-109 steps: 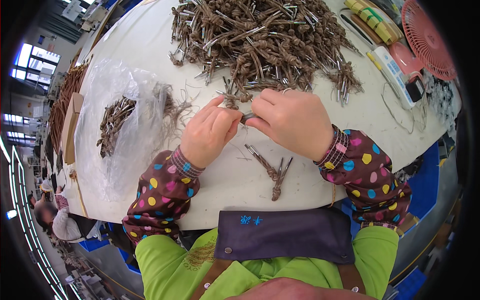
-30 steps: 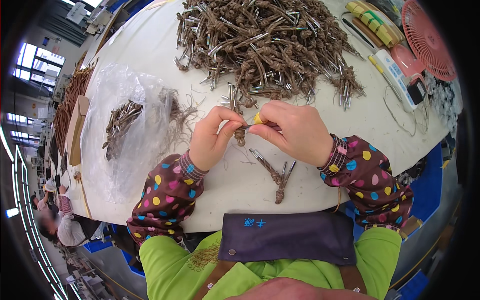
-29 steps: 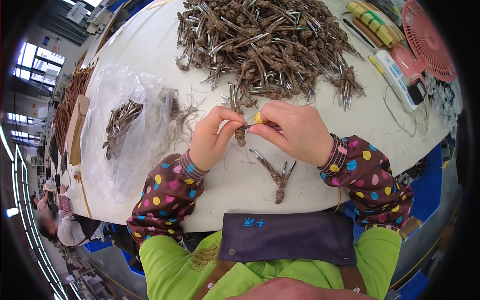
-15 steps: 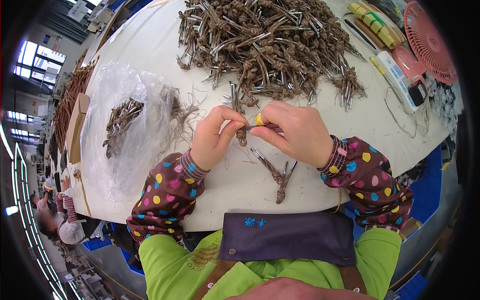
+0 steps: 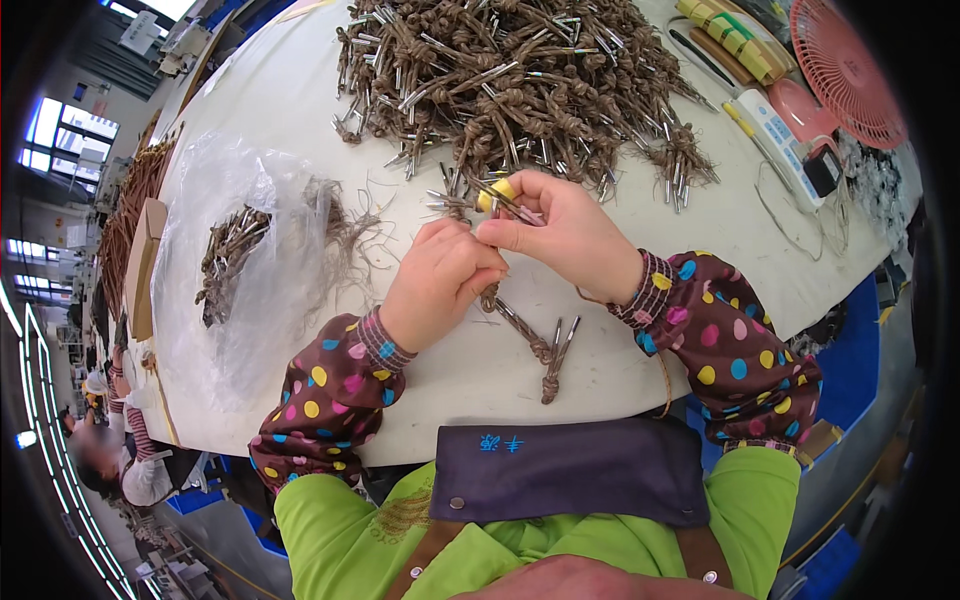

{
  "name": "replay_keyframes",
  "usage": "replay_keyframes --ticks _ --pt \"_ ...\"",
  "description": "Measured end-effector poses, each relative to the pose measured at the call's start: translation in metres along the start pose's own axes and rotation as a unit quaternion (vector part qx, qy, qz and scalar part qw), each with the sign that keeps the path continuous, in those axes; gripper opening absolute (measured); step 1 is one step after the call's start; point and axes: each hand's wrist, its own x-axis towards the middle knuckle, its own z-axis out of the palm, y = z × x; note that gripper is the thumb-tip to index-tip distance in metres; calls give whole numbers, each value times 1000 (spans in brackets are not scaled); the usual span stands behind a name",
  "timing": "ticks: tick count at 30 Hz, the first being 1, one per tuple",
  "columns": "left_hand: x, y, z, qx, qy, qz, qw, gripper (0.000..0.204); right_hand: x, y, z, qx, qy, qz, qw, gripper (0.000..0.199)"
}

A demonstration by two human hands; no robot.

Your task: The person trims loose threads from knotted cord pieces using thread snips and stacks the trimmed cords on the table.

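Observation:
My left hand is closed, thumb against the curled fingers, on a knotted brown cord whose lower knot shows beneath it. Most of that cord is hidden by the hand. Close beside it, my right hand grips a slim dark metal tool with a pinkish part; its exact kind is hard to make out. A yellow band sits at the right fingertips. Two knotted cords with metal tips lie on the table below the hands. Beyond the hands rises a big heap of similar knotted cords.
A clear plastic bag with more cords lies on the left of the white table. Loose threads are beside it. At the right are a power strip, a pink fan and a yellow-wrapped bundle. A person sits far left.
My right hand has lifted the tool up and away from the cord, turning palm inward. The left hand has rolled over and its fingers have curled closed around the cord.

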Motion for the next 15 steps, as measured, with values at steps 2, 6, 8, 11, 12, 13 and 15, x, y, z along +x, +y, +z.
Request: replay_keyframes --ticks 2,6,8,11,12,13,15 --pt "-4 0 2 -8 19 4 1000 7 0 -7 -4 -3 -16 38 999 32" --pt "-9 -11 2 -327 113 -212 914 12 -3 -29 -14 21 -18 101 995 20" --pt "-9 -22 -4 -281 121 -249 919 16 -3 -29 -17 23 -17 101 994 20" --pt "-8 -18 -9 -220 109 -273 930 30 -1 -28 -18 17 -24 91 995 19" --pt "-4 -11 -10 -268 45 -254 928 36 -1 -26 -18 8 -33 77 996 20" --pt "-2 -3 -12 -313 -17 -232 921 41 -1 -23 -18 8 -34 78 996 20" --pt "-3 1 -13 -345 -79 -236 905 45 -1 -14 -18 37 -56 35 997 21"
